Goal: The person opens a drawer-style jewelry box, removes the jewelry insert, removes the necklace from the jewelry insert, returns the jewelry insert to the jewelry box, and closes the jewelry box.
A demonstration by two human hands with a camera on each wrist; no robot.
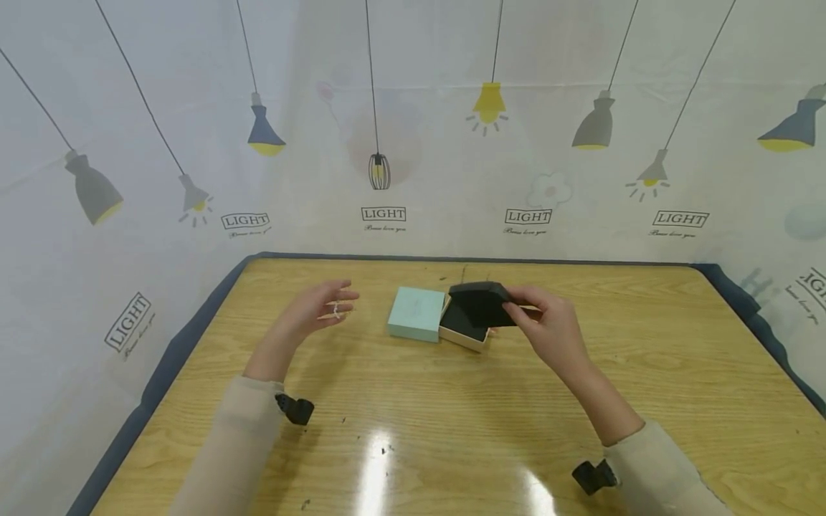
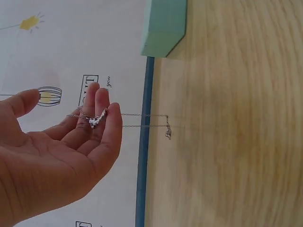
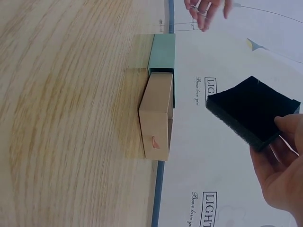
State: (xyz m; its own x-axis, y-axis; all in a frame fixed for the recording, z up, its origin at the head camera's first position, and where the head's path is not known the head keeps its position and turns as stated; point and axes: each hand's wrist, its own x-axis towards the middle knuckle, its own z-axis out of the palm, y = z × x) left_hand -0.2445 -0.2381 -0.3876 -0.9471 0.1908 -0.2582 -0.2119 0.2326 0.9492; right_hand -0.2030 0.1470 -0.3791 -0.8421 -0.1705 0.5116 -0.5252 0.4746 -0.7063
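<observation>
My left hand [image 1: 317, 307] is raised left of the box, palm turned up and fingers relaxed. Across those fingers lies a fine silver necklace [image 2: 93, 122] with a sparkling pendant; its chain hangs below the hand, and the thumb stands apart. My right hand [image 1: 550, 326] pinches a square black foam pad [image 3: 251, 111] by one corner, thumb against fingers. The pad is tilted above a beige box drawer [image 3: 155, 118], whose inside looks dark in the head view. This drawer sits partly pulled out of a mint-green box sleeve [image 1: 416, 314] on the table.
A small pink ribbon tab [image 3: 155, 142] sticks out of the drawer's front. The wood-grain table [image 1: 400, 401] has a dark blue edge at the back, against a white curtain [image 1: 439, 165] printed with lamps. Black wrist cameras [image 1: 295, 409] sit at both cuffs.
</observation>
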